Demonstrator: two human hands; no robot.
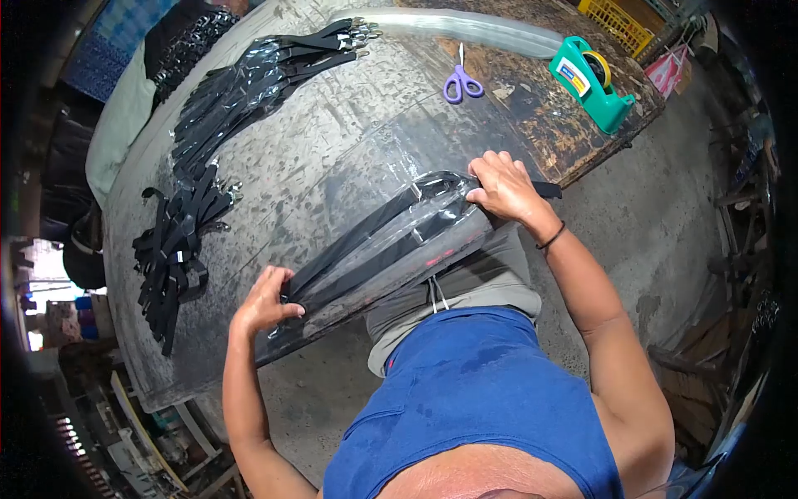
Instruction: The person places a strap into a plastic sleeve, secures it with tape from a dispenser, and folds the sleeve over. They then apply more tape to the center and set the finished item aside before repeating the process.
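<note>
A folded black strap [353, 241] lies along the table's near edge in a clear plastic sleeve [391, 234]. My left hand [264, 303] is closed on its left end, thumb and fingers pinching there. At the other end, my right hand [505, 190] grips the strap and plastic, and a short black tail sticks out to the right past the wrist. What exactly is under the right fingers is hidden. Left of the hands is a loose heap of black straps [179, 249] with metal clips. A bundle of plastic-wrapped straps [249, 87] lies beyond it.
Purple scissors [462, 83] and a green tape dispenser [588, 87] with yellow tape sit at the far right of the worn table [324, 150]. A strip of clear plastic sleeves [465, 27] runs along the back. A yellow crate [617, 25] stands beyond the table.
</note>
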